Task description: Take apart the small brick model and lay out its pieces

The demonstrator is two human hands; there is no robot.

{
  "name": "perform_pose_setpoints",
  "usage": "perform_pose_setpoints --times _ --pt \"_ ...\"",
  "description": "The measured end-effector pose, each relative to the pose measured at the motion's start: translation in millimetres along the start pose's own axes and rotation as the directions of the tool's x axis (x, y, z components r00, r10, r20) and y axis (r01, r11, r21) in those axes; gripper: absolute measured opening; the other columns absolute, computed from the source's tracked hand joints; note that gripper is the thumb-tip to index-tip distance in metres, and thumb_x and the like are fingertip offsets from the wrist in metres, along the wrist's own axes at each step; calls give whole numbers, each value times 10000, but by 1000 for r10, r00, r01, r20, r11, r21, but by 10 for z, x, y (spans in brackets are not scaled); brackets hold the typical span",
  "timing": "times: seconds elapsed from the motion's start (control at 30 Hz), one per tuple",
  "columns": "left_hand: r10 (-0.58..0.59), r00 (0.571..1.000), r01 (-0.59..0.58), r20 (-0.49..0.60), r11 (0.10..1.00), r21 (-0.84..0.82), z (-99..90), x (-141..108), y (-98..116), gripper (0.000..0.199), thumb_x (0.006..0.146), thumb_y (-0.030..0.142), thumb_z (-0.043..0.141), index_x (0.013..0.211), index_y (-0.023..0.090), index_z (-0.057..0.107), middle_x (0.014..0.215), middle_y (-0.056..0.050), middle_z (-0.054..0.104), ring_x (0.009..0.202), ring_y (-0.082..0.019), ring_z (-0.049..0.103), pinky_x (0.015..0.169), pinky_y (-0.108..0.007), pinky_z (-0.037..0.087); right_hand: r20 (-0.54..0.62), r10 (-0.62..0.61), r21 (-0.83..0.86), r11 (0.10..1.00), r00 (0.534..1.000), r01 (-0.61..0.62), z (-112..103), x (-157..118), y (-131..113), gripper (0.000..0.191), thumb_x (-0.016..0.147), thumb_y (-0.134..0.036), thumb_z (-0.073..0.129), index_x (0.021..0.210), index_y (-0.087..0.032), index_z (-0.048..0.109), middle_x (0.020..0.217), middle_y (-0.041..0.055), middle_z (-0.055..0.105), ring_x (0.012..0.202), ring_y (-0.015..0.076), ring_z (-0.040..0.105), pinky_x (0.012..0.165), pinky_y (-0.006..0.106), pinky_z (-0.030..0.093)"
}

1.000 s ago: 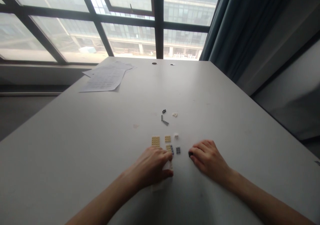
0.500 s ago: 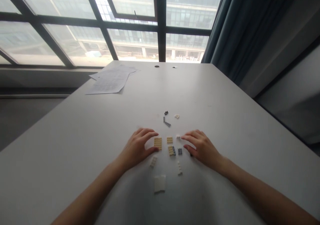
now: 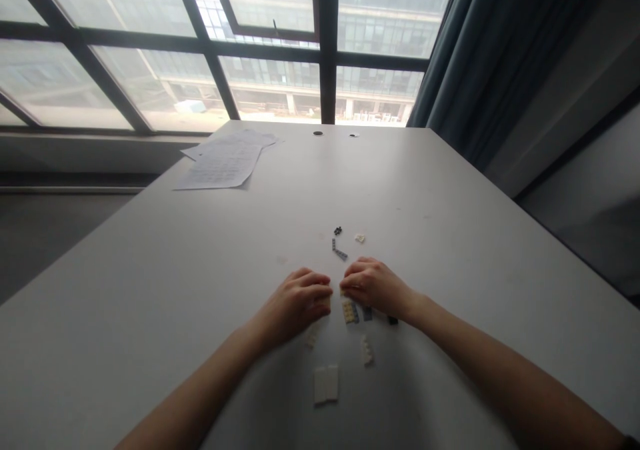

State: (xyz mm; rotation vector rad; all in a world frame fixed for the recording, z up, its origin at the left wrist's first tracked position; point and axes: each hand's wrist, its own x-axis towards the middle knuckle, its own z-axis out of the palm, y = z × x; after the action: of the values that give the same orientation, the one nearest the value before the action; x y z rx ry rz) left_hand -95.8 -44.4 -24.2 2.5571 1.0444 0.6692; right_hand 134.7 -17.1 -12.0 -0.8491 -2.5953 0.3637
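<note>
The left hand (image 3: pixel 300 305) is partly closed, with its fingers and thumb curved around the large tan plate (image 3: pixel 328 302), which shows only at its edge; I cannot tell whether it is held firmly. The right hand (image 3: pixel 377 285) has its fingers bent close together over the small tan plate (image 3: pixel 343 291), and here too the hold is hidden. Both plates are at the middle of the near part of the table (image 3: pixel 450 237), between the two hands. Just below the right fingers lie a tan and blue-grey piece (image 3: pixel 350 313) and a grey piece (image 3: pixel 367 314), and a black piece (image 3: pixel 393 319) is beside the wrist. Nearer to the person are white bricks (image 3: pixel 368 351) and two white tiles (image 3: pixel 325 385), side by side. Grey strips (image 3: pixel 340 253) lie beyond the hands.
</note>
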Motion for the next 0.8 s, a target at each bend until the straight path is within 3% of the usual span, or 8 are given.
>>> perform_pose_setpoints --times 0.3,0.47,0.57,0.67,0.8 --pt "19 1000 -19 -5 1000 -2 -49 109 -177 165 858 255 613 1006 222 679 1097 -45 675 994 -185 572 914 -330 478 -37 73 58 996 997 -71 98 109 76 136 875 -199 611 917 -203 741 900 49 718 859 169 623 826 268 467" --pt "7 1000 -7 -10 1000 -4 -39 109 -239 182 845 265 634 1016 222 678 1095 -56 674 1004 -196 576 914 -346 483 -72 156 145 979 985 -144 40 123 85 126 852 -204 638 934 -195 733 923 56 714 893 177 633 858 291 471" --pt "-31 998 32 -60 999 10 -69 68 -194 255 838 280 643 1088 229 652 1139 -78 647 1034 -215 568 922 -390 478 -113 280 228 941 953 -250 -68 2 96 187 813 -195 679 997 -194 709 978 54 697 902 174 629 860 302 480" --pt "-39 995 39 -95 999 -3 -158 -19 -75 293 839 331 645 1112 225 635 1135 -95 637 1035 -227 564 920 -416 475 -57 322 230 925 945 -301 -157 -189 121 241 783 -192 704 1024 -206 698 1006 50 679 829 161 619 803 298 498" --pt "-11 999 16 48 994 -105 -268 -205 89 333 822 354 662 1128 230 618 1103 -85 649 1014 -213 575 896 -373 489 -7 301 188 937 953 -295 -142 -359 162 244 779 -174 700 1022 -196 698 1021 66 666 785 154 610 744 279 502"
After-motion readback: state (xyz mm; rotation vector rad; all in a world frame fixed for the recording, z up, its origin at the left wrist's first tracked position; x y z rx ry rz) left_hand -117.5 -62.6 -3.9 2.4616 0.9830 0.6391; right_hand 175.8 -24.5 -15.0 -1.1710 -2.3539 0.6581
